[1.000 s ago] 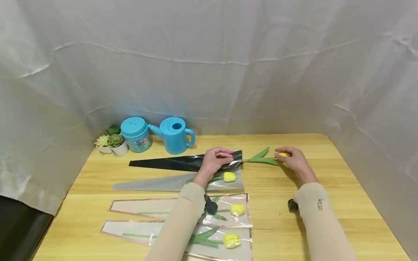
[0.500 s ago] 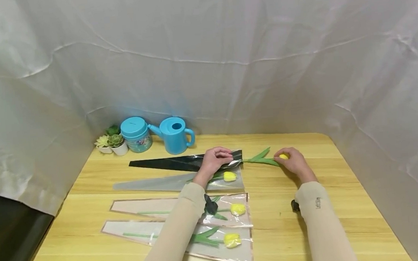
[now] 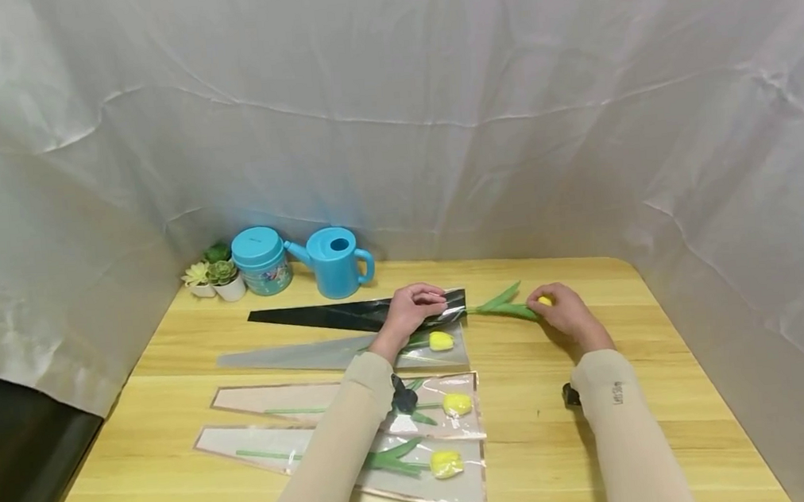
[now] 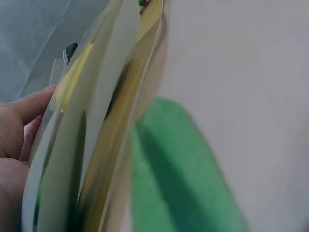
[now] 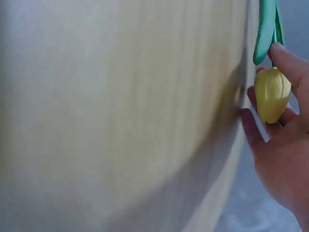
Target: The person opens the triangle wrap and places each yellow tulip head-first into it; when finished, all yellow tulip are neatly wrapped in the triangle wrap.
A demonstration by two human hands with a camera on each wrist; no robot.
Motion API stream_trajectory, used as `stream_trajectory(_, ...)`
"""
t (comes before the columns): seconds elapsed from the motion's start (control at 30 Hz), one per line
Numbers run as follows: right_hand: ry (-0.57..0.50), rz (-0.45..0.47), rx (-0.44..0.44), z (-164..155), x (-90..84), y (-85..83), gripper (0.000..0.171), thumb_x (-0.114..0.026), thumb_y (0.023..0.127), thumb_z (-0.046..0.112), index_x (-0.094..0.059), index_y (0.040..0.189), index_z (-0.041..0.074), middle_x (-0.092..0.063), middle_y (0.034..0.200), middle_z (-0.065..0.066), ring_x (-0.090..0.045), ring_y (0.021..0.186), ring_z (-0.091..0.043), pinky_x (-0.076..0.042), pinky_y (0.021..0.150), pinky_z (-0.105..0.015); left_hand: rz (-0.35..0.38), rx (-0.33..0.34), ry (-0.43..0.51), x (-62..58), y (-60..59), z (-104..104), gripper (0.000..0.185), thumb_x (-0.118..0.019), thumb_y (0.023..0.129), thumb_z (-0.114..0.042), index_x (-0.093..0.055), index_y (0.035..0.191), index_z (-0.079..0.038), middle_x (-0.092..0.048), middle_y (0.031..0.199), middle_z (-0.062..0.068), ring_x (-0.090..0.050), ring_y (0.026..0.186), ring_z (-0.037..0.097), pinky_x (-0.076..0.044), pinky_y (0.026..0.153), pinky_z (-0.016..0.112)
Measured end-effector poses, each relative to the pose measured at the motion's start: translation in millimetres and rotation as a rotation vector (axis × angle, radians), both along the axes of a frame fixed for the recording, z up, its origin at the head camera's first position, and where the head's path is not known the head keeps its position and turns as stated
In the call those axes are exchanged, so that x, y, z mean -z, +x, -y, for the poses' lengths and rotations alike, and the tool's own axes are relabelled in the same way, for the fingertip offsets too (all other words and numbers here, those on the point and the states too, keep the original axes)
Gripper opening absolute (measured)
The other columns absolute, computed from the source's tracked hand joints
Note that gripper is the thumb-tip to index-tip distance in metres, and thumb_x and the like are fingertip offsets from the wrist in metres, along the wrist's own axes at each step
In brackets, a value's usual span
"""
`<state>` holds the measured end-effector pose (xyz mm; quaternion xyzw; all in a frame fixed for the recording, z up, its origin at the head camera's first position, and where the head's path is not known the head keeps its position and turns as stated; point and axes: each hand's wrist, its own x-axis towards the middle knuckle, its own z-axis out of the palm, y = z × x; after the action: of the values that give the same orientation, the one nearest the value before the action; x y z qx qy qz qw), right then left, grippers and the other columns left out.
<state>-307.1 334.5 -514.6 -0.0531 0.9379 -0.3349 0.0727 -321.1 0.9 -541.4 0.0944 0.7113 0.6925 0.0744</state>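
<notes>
At the back of the table lies a black flower sleeve (image 3: 307, 317) with a clear front, its wide mouth facing right. My left hand (image 3: 410, 314) pinches the film near that mouth. The stem of a yellow artificial tulip (image 5: 273, 94) enters the mouth; the leaves and bloom are outside, to the right. With thumb and fingers my right hand (image 3: 567, 315) pinches this stem just below the bloom, its other fingers around the flower. The stem's length inside the sleeve is hidden. In the left wrist view the left hand (image 4: 21, 125) is partly covered by sleeves.
In front lie a grey sleeve (image 3: 275, 356) and two pink-edged sleeves, the middle one (image 3: 242, 396) and the nearest one (image 3: 225, 439), each with a yellow tulip inside. Behind stand a blue watering can (image 3: 336, 271), a blue lidded jar (image 3: 262, 263) and small potted succulents (image 3: 225, 281).
My right fingers have shifted slightly around the bloom and its leaves have moved a touch. The left hand and the black sleeve stay in place.
</notes>
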Motion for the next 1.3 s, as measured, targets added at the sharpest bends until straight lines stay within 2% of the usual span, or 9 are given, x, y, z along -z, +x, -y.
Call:
stream_trajectory(0.17,-0.009,0.013,-0.014,2,-13.0,3.5,0.024,-0.053,0.110,0.026,-0.066,0.119,0.008,-0.047,0.150,-0.027,-0.039,0.142,-0.049,-0.028,0.117,-0.069,-0.010,0.003,0.011,-1.1,-0.8,1,0.027,-0.077,0.091,-0.002,-0.074,0.119,0.000,-0.078,0.108,0.020,-0.072,0.107,0.030,-0.060,0.093,0.034)
stream_trajectory(0.47,0.014,-0.036,-0.039,6,-26.5,1.7,0.025,-0.056,0.109,0.028,-0.067,0.119,0.008,-0.050,0.149,-0.028,-0.038,0.143,-0.050,-0.026,0.118,-0.069,0.000,-0.013,0.004,-0.9,-3.6,2,0.026,-0.079,0.091,-0.004,-0.076,0.117,-0.004,-0.080,0.104,0.013,-0.074,0.102,0.021,-0.060,0.089,0.032)
stream_trajectory(0.77,0.025,-0.060,-0.056,17,-27.8,0.0,0.022,-0.059,0.107,0.026,-0.070,0.117,0.009,-0.058,0.139,-0.025,-0.046,0.137,-0.047,-0.032,0.115,-0.067,-0.011,0.015,0.009,-1.8,-4.6,2,0.027,-0.079,0.091,-0.007,-0.075,0.118,-0.003,-0.080,0.103,0.010,-0.073,0.105,0.023,-0.060,0.091,0.032)
stream_trajectory(0.93,0.020,-0.076,-0.068,27,-29.2,1.5,0.020,-0.061,0.106,0.024,-0.071,0.115,0.008,-0.060,0.138,-0.025,-0.047,0.136,-0.047,-0.033,0.115,-0.067,-0.015,0.003,0.008,-2.6,-3.5,0,0.027,-0.080,0.090,-0.006,-0.075,0.117,-0.004,-0.080,0.102,0.009,-0.073,0.103,0.022,-0.060,0.090,0.033)
stream_trajectory(1.3,-0.007,-0.084,-0.062,47,-29.5,4.1,0.019,-0.061,0.106,0.023,-0.071,0.113,0.008,-0.059,0.139,-0.024,-0.047,0.137,-0.046,-0.034,0.115,-0.065,-0.032,0.012,0.005,-7.7,1.2,-5,0.027,-0.078,0.092,-0.005,-0.074,0.119,-0.001,-0.078,0.108,0.018,-0.073,0.105,0.027,-0.060,0.092,0.035)
